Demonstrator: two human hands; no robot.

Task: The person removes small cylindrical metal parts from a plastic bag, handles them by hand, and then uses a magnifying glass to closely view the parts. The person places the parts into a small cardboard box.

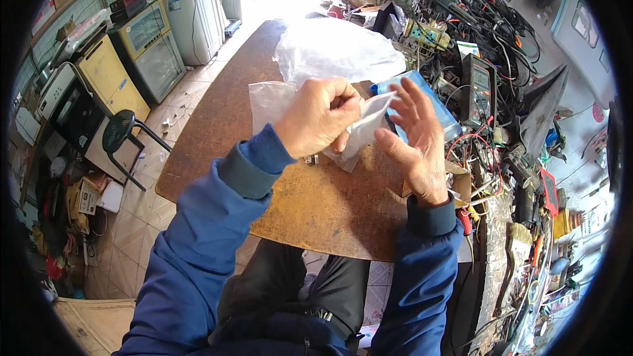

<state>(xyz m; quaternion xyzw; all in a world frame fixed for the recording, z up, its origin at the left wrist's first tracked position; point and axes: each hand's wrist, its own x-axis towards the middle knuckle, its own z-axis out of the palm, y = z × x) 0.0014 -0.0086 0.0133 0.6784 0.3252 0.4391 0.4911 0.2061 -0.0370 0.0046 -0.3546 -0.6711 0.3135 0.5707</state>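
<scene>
One small clear plastic bag (370,125) could slip or tear above the brown wooden table (316,214) if the left hand (320,115) pinches it unevenly. It sits at that hand's right, between both; the right hand (419,135) spreads loosely beside it, contact unclear.

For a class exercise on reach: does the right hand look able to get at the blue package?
Probably yes: the right hand appears open, and the blue package lies just beyond it, with nothing visibly blocking the way.
</scene>
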